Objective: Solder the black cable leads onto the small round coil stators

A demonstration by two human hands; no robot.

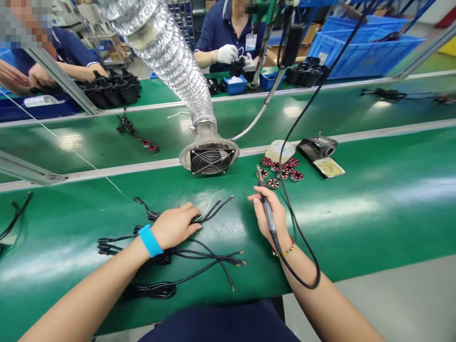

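Note:
My right hand (pixel 272 213) is closed round the grey handle of a soldering iron (pixel 268 209), its tip pointing up and away beside a group of small red and copper round motor parts (pixel 285 170). My left hand (pixel 178 224), with a blue band at the wrist, rests over black cables (pixel 208 216); its fingers are bent down on them, with a thin pale wire strand at the fingertips. More black cables with bare copper ends (pixel 213 256) lie below that hand on the green table. Whether the left fingers grip a cable is hard to see.
A fume extractor fan (pixel 213 160) hangs ahead on a silver duct (pixel 171 57). The iron's stand with a yellow sponge (pixel 329 167) is at the right. Beyond the rail, two people work near blue bins (pixel 359 52). The iron's cord loops over my right forearm.

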